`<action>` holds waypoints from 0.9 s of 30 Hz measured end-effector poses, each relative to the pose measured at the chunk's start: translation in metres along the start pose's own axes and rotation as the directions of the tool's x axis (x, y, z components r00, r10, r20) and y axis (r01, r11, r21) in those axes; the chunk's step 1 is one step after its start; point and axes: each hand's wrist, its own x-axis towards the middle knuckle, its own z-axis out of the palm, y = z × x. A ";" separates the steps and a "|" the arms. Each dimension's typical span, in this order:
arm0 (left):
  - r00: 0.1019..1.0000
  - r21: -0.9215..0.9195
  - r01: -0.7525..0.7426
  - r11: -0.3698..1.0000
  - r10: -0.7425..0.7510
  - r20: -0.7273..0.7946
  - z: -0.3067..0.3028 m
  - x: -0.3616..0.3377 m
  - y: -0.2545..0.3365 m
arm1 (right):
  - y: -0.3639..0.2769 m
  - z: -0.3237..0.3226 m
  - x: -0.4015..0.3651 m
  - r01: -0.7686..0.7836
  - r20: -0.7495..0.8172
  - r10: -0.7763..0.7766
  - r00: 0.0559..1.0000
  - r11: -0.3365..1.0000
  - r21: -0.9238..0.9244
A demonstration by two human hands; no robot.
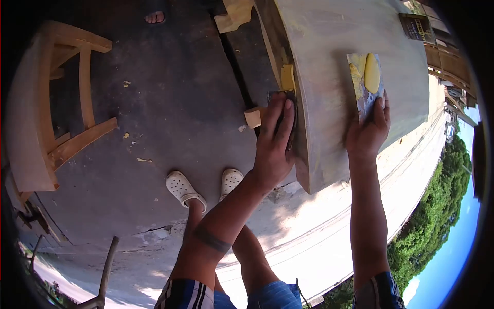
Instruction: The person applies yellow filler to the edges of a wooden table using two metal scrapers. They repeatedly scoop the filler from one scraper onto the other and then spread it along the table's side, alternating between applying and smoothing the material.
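Nearest the camera: left forearm (226, 219) rising from 7 o'clock, right forearm (368, 216) from 5 o'clock, two in all, each out of a striped sleeve (185, 294). Judged step in hand: working yellow paste (371, 73) along the 9 o'clock edge of a large grey panel (329, 46) at 2 o'clock. Likely called for next: light, even pressure along that edge, with the smeared card (366, 100) kept level and close by. Counted, largest down: one dark floor (170, 118), spread from 8 to 11 o'clock; one panel, as placed above; one piece of wooden furniture (31, 103) between 9 and 10 o'clock; one tin (417, 27) at 2 o'clock, by the panel's corner, cannot tell if resting on it; two pale clogs (181, 186), both worn, at 7 and 8 o'clock; two hands. Noted left hand (275, 149) just off centre toward 1 o'clock, closed round one dark flat tool (294, 116) at the panel's edge, outline mostly hidden. Noted right hand (368, 136) near 3 o'clock, gripping the one smeared card by its lower end, over the panel's face. Smaller again: one lump of paste on that card, toward 2 o'clock; one yellow patch (287, 77) at 1 o'clock, just past the tool, cannot tell whether on tool or edge.
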 end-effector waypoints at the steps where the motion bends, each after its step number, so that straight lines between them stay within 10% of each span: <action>1: 0.996 -0.034 -0.016 0.999 0.019 0.084 -0.005 -0.012 -0.003 | 0.002 -0.003 0.001 0.017 0.024 -0.016 1.000 0.998 -0.064; 7: 0.967 -0.230 0.211 0.950 -0.168 0.192 -0.084 0.039 -0.014 | -0.003 -0.005 -0.003 0.065 0.053 -0.052 0.997 0.955 -0.288; 11: 0.960 -0.188 -0.039 0.981 0.089 0.266 -0.081 0.116 -0.022 | -0.002 -0.001 -0.003 0.069 0.035 -0.062 0.997 0.957 -0.281; 19: 0.815 -0.269 0.193 0.944 -0.001 0.579 -0.097 0.029 0.001 | -0.005 -0.002 -0.005 0.111 0.077 -0.083 0.994 0.859 -0.499; 27: 0.999 -0.181 -0.031 0.983 0.026 -0.026 -0.023 0.063 -0.010 | -0.001 0.003 -0.004 0.043 0.020 -0.039 0.999 0.940 -0.338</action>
